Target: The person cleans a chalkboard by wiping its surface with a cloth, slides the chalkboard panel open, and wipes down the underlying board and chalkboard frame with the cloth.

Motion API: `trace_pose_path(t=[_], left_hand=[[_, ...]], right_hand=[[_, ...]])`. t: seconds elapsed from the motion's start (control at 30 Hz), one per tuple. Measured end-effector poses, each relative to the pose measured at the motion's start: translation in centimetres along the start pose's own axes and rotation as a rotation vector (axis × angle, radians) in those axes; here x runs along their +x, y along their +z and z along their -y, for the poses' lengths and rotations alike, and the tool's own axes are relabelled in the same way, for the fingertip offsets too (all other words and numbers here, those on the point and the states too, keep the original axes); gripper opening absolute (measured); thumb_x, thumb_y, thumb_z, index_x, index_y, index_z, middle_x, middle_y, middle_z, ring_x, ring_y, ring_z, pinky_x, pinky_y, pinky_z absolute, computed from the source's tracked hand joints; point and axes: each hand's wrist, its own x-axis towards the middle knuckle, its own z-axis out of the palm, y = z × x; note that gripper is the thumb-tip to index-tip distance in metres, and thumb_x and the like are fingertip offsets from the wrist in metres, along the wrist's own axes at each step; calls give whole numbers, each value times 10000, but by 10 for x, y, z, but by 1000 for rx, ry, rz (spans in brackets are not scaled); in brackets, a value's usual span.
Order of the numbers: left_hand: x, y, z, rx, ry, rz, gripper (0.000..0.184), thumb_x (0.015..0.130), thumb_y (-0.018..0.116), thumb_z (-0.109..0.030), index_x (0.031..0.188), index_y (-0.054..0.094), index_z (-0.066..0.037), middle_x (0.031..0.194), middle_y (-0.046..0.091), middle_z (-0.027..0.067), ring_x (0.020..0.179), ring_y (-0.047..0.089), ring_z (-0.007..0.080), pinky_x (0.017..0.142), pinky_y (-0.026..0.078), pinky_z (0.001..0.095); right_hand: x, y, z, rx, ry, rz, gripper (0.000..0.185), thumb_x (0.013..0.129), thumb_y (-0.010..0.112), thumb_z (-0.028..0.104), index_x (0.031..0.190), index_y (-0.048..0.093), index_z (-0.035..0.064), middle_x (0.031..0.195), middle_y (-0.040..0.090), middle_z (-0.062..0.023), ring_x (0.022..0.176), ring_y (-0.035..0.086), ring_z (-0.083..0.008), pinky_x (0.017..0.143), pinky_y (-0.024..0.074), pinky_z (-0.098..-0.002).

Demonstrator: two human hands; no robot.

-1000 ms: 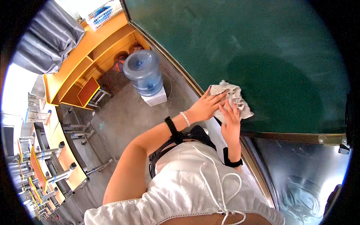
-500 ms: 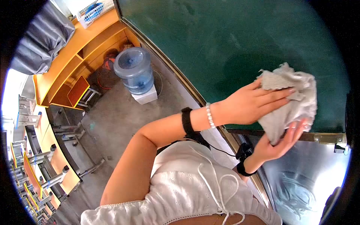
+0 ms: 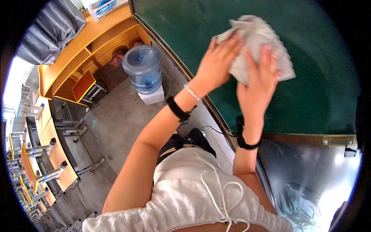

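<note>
A pale grey cloth [image 3: 257, 36], rumpled and slightly blurred, lies against the dark green chalkboard [image 3: 309, 50]. My left hand [image 3: 221, 63], with a beaded bracelet and a black band on its arm, holds the cloth at its left edge. On the lower part of the same cloth, my right hand [image 3: 258, 83] presses with its fingers stretched upward over the fabric, holding it to the board. A black strap with a small device circles my right wrist. A darker patch shows on the board to the right of the cloth.
A blue water bottle [image 3: 143, 69] stands on a white box [image 3: 152, 96] beside the board. Behind it are a curved wooden shelf unit [image 3: 87, 40] and a stool [image 3: 84, 85]. Desks [image 3: 58, 154] line the left. A shiny metallic panel [image 3: 301, 170] lies below the board's frame.
Both hands have moved up and to the left across the board, carrying the cloth along. My right hand has turned so its fingers point upward over the cloth.
</note>
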Motion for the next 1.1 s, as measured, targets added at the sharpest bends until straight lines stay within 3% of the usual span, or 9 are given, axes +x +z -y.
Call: trace_pose_path(t=[0.2,0.33,0.63,0.73,0.83,0.93,0.97,1.07,1.1], left_hand=[[-93,28,42,-37,-249,228,735,638,548,16,1319,275,-14,1376,278,156,1271,275,293,1023,259,432],[-143,33,60,-235,-169,436,631,672,503,28,1276,324,43,1348,314,193,1230,333,315,997,310,385],[-168,42,13,-518,-200,748,593,691,513,-48,1247,348,72,1314,347,230,1121,436,356,902,399,392],[-156,35,-1,-531,-271,970,524,710,512,-80,1200,403,68,1243,430,220,1068,476,351,870,414,402],[-140,18,-9,-413,-93,995,444,717,516,-115,1143,482,5,1036,560,200,946,536,359,794,437,432],[-104,-12,-13,-373,-26,1145,372,710,514,-128,1074,550,-63,832,598,172,834,566,353,710,446,448],[-107,-14,-6,-435,21,956,312,762,521,-186,1058,576,-104,763,608,159,778,574,344,662,449,438],[-80,-41,15,-582,-172,830,298,830,508,-262,1064,578,-91,879,617,163,807,587,314,674,462,379],[-80,-43,27,-568,-251,757,318,849,492,-288,1076,572,-79,905,618,161,819,593,292,690,462,361]], right_hand=[[-39,80,25,214,-81,231,446,696,538,30,1141,507,52,1361,342,-70,1272,289,-237,1014,258,-427],[-87,98,16,361,-68,468,492,669,552,4,1156,502,55,1365,332,-78,1282,271,-241,1033,242,-415],[-149,67,-3,499,166,579,534,651,522,-36,1177,492,53,1307,404,-129,1234,346,-267,1051,240,-396],[-157,51,-10,573,243,614,515,664,516,-31,1170,497,64,1256,453,-146,1176,413,-288,1016,305,-380],[-155,30,-9,726,426,612,396,697,529,15,1090,550,57,1087,568,-166,1009,534,-332,870,428,-359],[-145,13,-18,740,533,967,270,729,552,80,994,594,47,905,617,-176,836,581,-366,703,462,-358],[-146,14,-23,792,509,1044,223,780,582,178,925,609,11,774,643,-132,674,602,-284,610,442,-345],[-167,27,-34,1112,771,1100,304,808,602,260,908,607,-27,752,622,-55,661,552,-152,616,433,-284],[-162,20,-29,1332,928,1034,405,812,613,308,965,579,-66,825,576,-22,747,486,-85,647,413,-235]])
